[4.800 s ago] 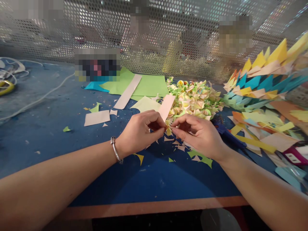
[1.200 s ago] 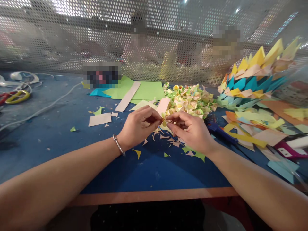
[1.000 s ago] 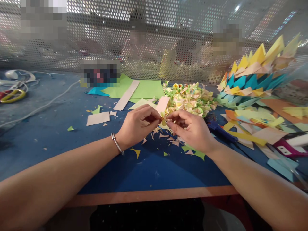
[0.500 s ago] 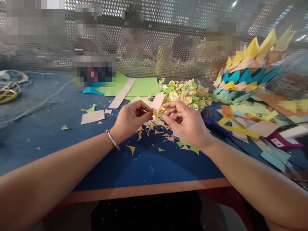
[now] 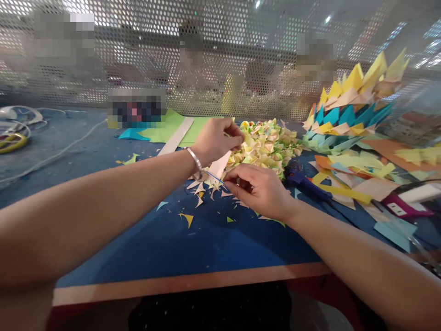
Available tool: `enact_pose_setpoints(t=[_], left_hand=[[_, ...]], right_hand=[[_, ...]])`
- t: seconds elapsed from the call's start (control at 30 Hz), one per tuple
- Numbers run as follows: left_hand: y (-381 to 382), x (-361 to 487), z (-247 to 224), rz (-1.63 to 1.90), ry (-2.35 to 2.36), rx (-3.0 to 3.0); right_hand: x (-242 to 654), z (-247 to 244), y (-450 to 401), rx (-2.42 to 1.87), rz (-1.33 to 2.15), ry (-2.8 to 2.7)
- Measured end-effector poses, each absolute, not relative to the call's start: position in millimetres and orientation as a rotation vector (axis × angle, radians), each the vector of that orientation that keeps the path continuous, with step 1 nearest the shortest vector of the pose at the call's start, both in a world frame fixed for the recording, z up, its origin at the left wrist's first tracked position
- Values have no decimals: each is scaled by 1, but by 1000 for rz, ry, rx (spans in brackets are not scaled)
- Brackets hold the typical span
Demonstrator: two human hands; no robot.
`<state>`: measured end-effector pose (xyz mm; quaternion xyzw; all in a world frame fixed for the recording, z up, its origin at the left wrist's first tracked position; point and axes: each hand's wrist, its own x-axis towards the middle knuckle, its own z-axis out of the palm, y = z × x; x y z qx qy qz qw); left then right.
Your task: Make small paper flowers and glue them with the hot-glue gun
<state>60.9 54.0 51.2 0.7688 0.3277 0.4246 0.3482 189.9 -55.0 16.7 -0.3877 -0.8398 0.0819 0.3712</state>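
My left hand [image 5: 217, 140], with a silver bracelet at the wrist, reaches to the left edge of a heap of small folded paper pieces [image 5: 267, 145] in pale yellow, pink and green. Its fingers are pinched together there; what is in them, if anything, is hidden. Lower and to the right, my right hand [image 5: 258, 188] is closed on a thin blue stick [image 5: 215, 177] that points to the left. A pink paper strip [image 5: 219, 166] lies between the two hands. Beneath them are pale paper scraps [image 5: 200, 188] on the blue table [image 5: 193, 248].
Green sheets [image 5: 165, 131] and a pale strip [image 5: 177, 135] lie behind my left hand. On the right are a dark blue glue gun [image 5: 308, 184], coloured paper strips [image 5: 358, 193], a pink-and-white power strip [image 5: 399, 204] and a tiered folded-paper piece [image 5: 351, 110]. A perforated metal screen [image 5: 213, 55] stands behind.
My left hand has moved away and to the right, from beside the right hand to the heap, with a small yellow paper piece last seen at its fingers. My right hand has lowered slightly and its fingers have closed.
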Motion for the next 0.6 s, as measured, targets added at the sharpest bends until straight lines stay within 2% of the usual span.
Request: enact_pose_setpoints(t=[0.13, 0.3, 0.6], left_hand=[[74, 105, 58, 1131, 746, 2041], [80, 122, 38, 1146, 657, 2131], [60, 24, 29, 994, 935, 2395]], right_hand=[[190, 15, -53, -1003, 233, -2203], [192, 15, -52, -1027, 259, -2221], [193, 12, -51, -985, 267, -2351]])
